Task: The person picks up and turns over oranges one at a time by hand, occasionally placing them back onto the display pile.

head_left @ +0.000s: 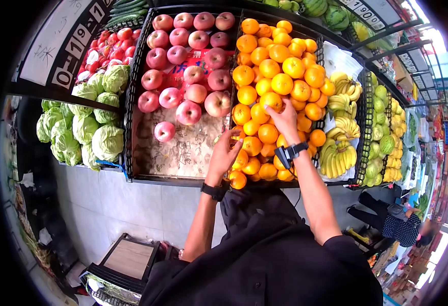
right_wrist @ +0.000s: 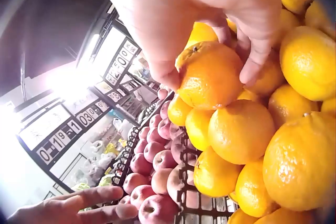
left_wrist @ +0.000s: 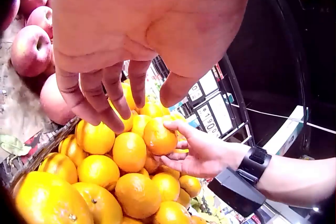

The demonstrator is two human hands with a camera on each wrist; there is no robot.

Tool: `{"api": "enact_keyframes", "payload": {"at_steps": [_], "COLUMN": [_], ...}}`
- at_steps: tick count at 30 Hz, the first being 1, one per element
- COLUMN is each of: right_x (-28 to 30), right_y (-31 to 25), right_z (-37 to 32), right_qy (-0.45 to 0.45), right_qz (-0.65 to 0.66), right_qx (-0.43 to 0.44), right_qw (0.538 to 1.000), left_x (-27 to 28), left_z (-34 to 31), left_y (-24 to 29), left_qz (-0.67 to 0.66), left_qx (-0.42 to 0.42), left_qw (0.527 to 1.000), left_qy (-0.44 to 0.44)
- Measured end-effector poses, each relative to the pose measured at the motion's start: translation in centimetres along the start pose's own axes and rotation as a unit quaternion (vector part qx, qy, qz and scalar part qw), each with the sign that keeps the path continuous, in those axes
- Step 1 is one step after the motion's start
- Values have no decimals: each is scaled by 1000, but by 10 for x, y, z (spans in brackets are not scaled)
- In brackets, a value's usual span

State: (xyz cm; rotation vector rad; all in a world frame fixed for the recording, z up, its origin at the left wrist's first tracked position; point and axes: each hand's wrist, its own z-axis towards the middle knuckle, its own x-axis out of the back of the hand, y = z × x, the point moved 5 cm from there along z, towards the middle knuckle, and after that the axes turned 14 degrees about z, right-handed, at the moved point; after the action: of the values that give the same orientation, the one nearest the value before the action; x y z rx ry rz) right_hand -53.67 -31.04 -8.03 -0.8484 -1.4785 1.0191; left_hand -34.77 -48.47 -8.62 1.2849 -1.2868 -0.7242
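Observation:
My right hand (head_left: 286,121) grips one orange (right_wrist: 210,74) on the pile, thumb on one side and fingers on the other, as the right wrist view shows. Around it lie many more oranges (head_left: 252,146), heaped high in their bin. The left hand (head_left: 223,157) hovers with relaxed, slightly bent fingers at the near left edge of the heap, by the divider to the apples. Nothing is in its grasp. Red apples (head_left: 188,112) sit in loose rows in the bin to the left.
Bare cardboard (head_left: 170,155) shows at the front of the apple bin. Cabbages (head_left: 107,142) stand left of it, bananas (head_left: 337,159) right of the oranges. Black price-sign rails (head_left: 65,94) cross the upper left. A person (head_left: 400,224) is in the aisle at the right.

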Motion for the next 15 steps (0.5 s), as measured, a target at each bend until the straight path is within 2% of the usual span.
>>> {"api": "enact_keyframes", "payload": {"at_steps": [2,3,4,5,6,9,13,15], "right_x": [3,1,-2,-4,-6,-10,-15,-17], "right_y": [1,-7,-20,-5,9,-23,-24,-21], "right_z": [-18,-34,-52,-63,-75,-109,-128,-136], "right_qy": [-24,-38,-85,-128,-167,-192,-202,-184], "right_qz": [66,184,303,407,503,595,625,605], "right_qx": [-39,-58,-131,-212,-289,-327,-327,-338], "right_qw": [997,980,940,879,797,709,680,697], "left_x": [3,3,5,7,6,3,5,2], "left_z": [2,2,2,0,-2,-6,-9,-12], "left_y": [2,6,16,26,32,49,69,68], "left_qz": [-20,-47,-59,-69,-80,-61,21,40], "left_qx": [-11,-7,-14,-21,-26,-57,-97,-104], "left_qw": [1000,999,998,997,996,996,995,993], "left_qy": [4,6,9,12,13,19,19,28]}}
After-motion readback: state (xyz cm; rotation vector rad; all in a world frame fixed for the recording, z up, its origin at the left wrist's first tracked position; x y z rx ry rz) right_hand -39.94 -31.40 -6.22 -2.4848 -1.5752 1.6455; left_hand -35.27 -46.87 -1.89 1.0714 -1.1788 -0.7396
